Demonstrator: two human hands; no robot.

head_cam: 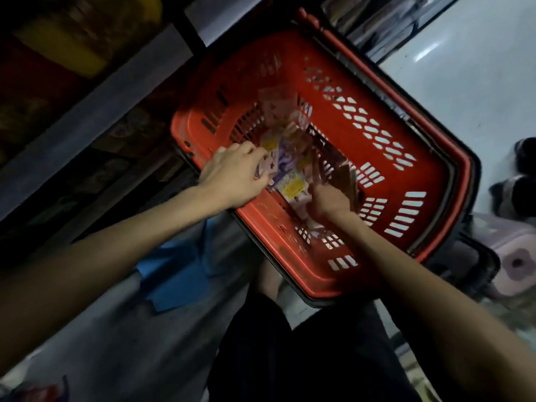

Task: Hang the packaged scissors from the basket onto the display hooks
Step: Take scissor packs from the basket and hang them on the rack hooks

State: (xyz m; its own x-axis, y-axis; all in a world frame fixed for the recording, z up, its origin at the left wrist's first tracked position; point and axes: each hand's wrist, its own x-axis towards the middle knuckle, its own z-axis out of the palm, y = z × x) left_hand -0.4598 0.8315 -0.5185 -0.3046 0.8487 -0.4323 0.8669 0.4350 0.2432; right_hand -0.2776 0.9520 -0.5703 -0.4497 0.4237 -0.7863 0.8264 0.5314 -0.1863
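A red plastic basket (385, 158) with slotted walls sits on the floor below me. Several packaged scissors (293, 185) with purple and yellow cards lie in a heap on its bottom. My left hand (235, 175) reaches over the near-left rim and its fingers curl round a purple package (271, 166) at the heap's left side. My right hand (327, 203) is down inside the basket, fingers curled into the packages at the heap's right side. Motion blur hides the exact grip of the right hand. No display hooks are in view.
Dark shelving with a grey shelf edge (95, 103) runs along the left. The basket's black-and-red handle (374, 79) lies folded over its far rim. A pale glossy floor (470, 68) lies to the right, and a pink item (513, 262) sits beside the basket.
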